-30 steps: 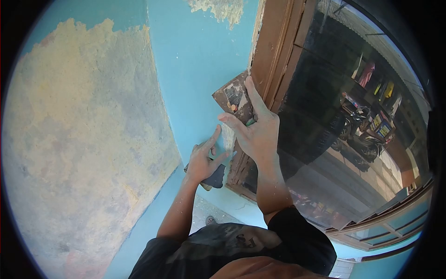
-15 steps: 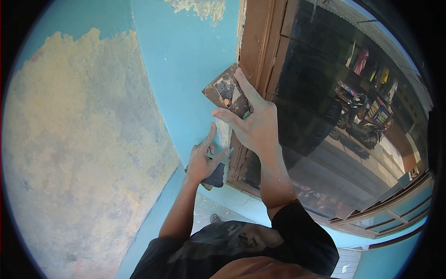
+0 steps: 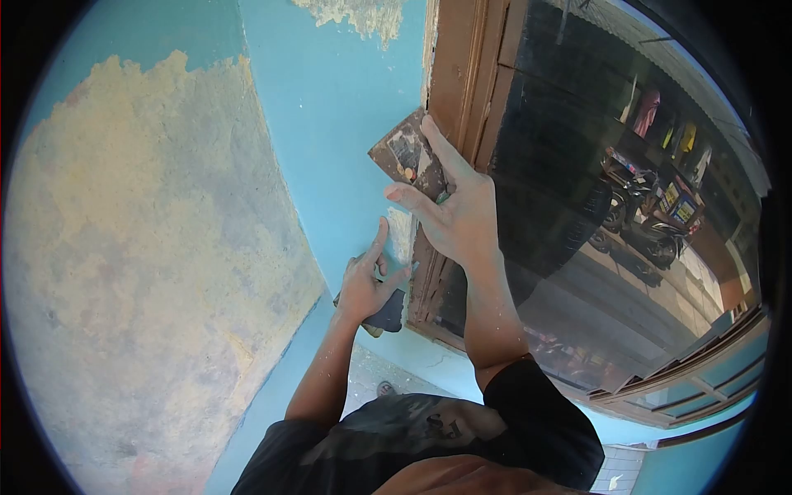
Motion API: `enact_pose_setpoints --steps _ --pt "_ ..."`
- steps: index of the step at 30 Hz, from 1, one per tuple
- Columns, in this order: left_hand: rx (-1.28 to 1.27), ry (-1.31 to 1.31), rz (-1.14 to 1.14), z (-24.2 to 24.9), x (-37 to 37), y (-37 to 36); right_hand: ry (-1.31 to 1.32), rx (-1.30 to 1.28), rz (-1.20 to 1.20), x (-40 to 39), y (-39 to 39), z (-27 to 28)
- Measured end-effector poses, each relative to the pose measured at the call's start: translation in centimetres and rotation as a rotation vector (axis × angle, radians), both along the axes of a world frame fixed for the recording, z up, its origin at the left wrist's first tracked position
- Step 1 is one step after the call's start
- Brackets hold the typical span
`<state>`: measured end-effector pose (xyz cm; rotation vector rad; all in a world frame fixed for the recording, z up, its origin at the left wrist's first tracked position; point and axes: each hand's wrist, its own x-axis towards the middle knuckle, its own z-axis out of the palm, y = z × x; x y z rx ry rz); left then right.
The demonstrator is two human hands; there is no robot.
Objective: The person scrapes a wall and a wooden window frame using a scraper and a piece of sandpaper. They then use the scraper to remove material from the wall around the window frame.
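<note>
My right hand [image 3: 466, 214] is closed on a worn brown putty scraper [image 3: 406, 155], index finger and thumb laid along its flat blade. A bit of green shows by the palm, and the rest of the handle is hidden. The blade lies against the blue wall [image 3: 338, 107], its upper corner at the brown window frame [image 3: 454, 74]. Lower down, my left hand [image 3: 363, 289] grips a dark flat plate [image 3: 386, 315] with a ragged edge; its index finger points up. Between the hands, a pale patch [image 3: 400, 231] runs beside the frame.
A dark window pane [image 3: 544, 165] on the right reflects motorbikes and hanging clothes. To the left, a large rough bare area [image 3: 165, 247] spreads over the adjoining wall. Another peeled patch [image 3: 363, 16] is at the top. The floor [image 3: 371, 371] shows below my left hand.
The scraper in my right hand has moved slightly up along the window frame, uncovering a little more of the pale patch. My left hand stays nearly in place; the view has shifted slightly.
</note>
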<state>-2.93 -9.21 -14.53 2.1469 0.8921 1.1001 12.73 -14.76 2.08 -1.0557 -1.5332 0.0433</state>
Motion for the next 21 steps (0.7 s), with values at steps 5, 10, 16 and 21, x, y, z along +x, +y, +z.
enact_pose_setpoints --steps 5,10,16,21 --pt "-0.013 -0.053 0.012 0.2 0.1 -0.5 -0.06 -0.047 -0.057 0.1 -0.3 0.4" --pt "-0.256 -0.014 -0.027 -0.2 -1.5 -1.3 0.072 -0.023 0.225 1.0 -0.6 -8.0" --pt "-0.645 -0.655 -0.464 -6.1 -2.0 -3.5 0.426 -0.678 0.546 -0.6 -6.0 -17.4" --pt "-0.771 -0.692 -0.364 -6.1 -2.7 -6.4 0.608 -0.634 0.567 -2.6 -9.2 -21.4"
